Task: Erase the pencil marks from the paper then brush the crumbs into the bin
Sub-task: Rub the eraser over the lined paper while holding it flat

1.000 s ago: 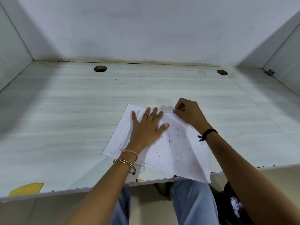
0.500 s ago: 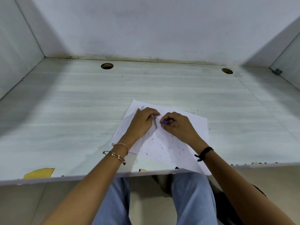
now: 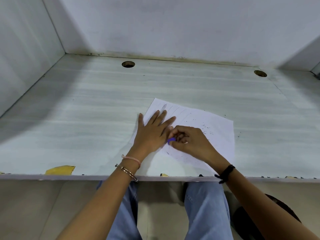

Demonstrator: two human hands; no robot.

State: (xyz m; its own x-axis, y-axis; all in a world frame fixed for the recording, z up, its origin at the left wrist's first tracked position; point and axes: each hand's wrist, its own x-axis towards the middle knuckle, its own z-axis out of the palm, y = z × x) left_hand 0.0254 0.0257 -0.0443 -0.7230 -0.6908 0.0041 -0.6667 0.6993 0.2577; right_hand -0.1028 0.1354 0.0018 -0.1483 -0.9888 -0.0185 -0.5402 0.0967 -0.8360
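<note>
Rubbing out is the step I am on. My left hand (image 3: 152, 134) lies flat with its fingers spread on the left part of the paper (image 3: 220, 135), holding it down on the desk (image 3: 86, 122). My right hand (image 3: 190, 142) is curled around a small purple eraser (image 3: 171, 140) and pinches it near the middle of the paper, right beside my left thumb.

Thin pencil marks (image 3: 170, 108) show near the far left corner of the paper, past my left fingers, so I think the rubbing is not done. Dark crumbs (image 3: 206, 126) sit on the right part of the paper, and a few lie just off its right edge.

Next I think I need short, soft rubs on those lines, with my flat hand pressing so the paper does not crease or slide.

My hands hide the middle of the paper, so I cannot tell what marks are under them. Most of the eraser is hidden in my fingers. Under the desk, below the paper's near right corner, is a dark shape (image 3: 245, 219). I cannot tell if it is the bin.
</note>
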